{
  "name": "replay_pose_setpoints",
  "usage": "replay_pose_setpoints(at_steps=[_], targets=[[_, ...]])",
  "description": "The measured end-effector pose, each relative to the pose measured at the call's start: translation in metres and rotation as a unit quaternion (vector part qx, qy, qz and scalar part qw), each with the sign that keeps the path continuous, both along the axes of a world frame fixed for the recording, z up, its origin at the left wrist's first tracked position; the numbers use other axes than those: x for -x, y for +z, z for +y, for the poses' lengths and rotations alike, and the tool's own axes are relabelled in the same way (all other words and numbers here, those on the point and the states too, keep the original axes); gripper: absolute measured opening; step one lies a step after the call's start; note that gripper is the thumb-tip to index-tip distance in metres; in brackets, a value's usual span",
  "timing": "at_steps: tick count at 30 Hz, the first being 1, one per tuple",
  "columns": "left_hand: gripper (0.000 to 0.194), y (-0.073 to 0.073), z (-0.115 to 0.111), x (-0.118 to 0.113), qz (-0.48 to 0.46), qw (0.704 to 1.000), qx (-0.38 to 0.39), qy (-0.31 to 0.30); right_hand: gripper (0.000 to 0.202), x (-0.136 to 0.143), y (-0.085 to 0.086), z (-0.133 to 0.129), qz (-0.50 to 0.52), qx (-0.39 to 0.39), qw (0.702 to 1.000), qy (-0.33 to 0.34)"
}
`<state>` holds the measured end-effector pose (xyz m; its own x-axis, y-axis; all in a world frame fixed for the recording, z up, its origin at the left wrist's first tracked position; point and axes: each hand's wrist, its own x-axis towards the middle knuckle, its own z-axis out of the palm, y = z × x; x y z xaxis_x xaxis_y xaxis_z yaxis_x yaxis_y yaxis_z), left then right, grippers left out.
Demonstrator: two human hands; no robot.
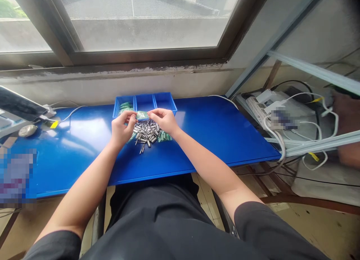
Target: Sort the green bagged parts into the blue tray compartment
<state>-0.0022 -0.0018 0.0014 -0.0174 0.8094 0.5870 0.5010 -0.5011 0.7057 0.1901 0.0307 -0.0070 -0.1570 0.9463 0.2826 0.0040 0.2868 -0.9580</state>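
Between my two hands is a small see-through plastic bag (142, 115) with a greenish tint. My left hand (123, 128) pinches its left edge, and the fingers of my right hand (164, 120) close on its right edge. Below the bag lies a loose pile of small metal pieces (148, 132), dark and silvery, some with thin shafts; their exact kind is too small to make out. Greenish plastic packets (164, 136) lie at the pile's right side, and more show partly behind my left hand. Whether the held bag contains anything, I cannot tell.
Behind my hands stands a blue three-compartment bin (165, 102); its left compartment holds green packets (125, 106). The blue table (213, 132) ends near my body. A screen device (19, 104) and cables are at left, a metal rack (317, 70) with power strips and cables at right.
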Motion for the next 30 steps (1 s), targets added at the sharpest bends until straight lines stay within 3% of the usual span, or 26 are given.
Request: replay_pose_setpoints(at_steps=[6,10,13,16,20,30], targets=[[0.01,-0.0003,0.0001,-0.0009,0.019,0.999,-0.026,0.009,0.024,0.0,-0.0043,0.0015,-0.01,-0.01,1.0,-0.003],[0.009,-0.0033,0.0028,-0.001,0.016,0.999,-0.03,0.017,0.031,0.0004,-0.0036,0.0015,0.007,0.008,1.0,-0.002],[0.019,-0.0052,0.0041,-0.0008,0.0,1.0,-0.021,0.014,0.039,0.0006,-0.0031,0.0015,0.018,0.013,1.0,0.005],[0.031,-0.0064,0.0048,0.0002,-0.006,1.0,-0.016,0.009,0.033,0.0005,-0.0035,0.0014,-0.001,0.008,1.0,0.007],[0.034,-0.0069,0.0052,0.0012,0.007,1.0,-0.012,0.012,0.027,0.0004,-0.0044,0.001,-0.012,0.001,1.0,0.007],[0.01,-0.0015,0.0046,0.001,0.049,0.996,-0.054,0.046,0.024,0.0023,-0.0034,0.0009,-0.017,-0.017,1.0,-0.006]])
